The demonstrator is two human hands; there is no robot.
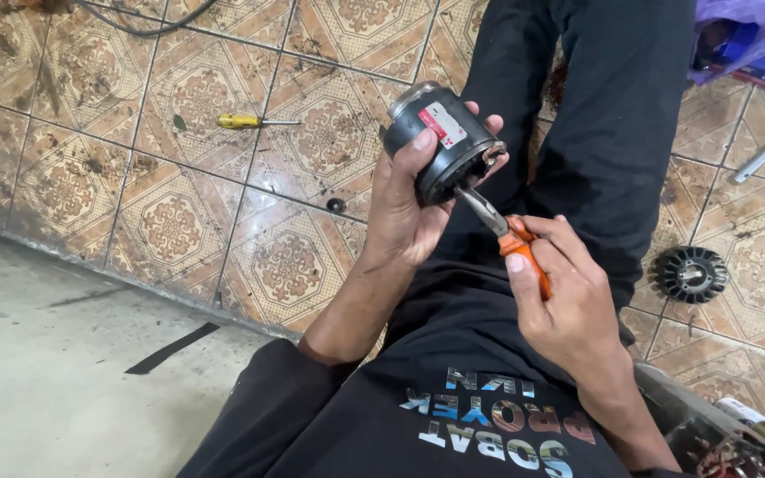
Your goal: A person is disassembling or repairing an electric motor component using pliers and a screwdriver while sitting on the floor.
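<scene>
Both hands: L (pixel 400 208) grips motor housing (pixel 440 137), R (pixel 568 301) pliers (pixel 502 230).

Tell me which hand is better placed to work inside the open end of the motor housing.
Right. The right hand already grips the orange-handled pliers, whose tips sit at the open end of the black motor housing. The left hand is wrapped around the housing, steadying it.

The motor housing (pixel 440 137) looks like glossy dark metal with a paper label, the pliers (pixel 506 232) bare steel with smooth orange plastic grips, the far-left screwdriver (pixel 250 120) yellow plastic, the floor tiles (pixel 170 221) grimy glazed ceramic.
</scene>
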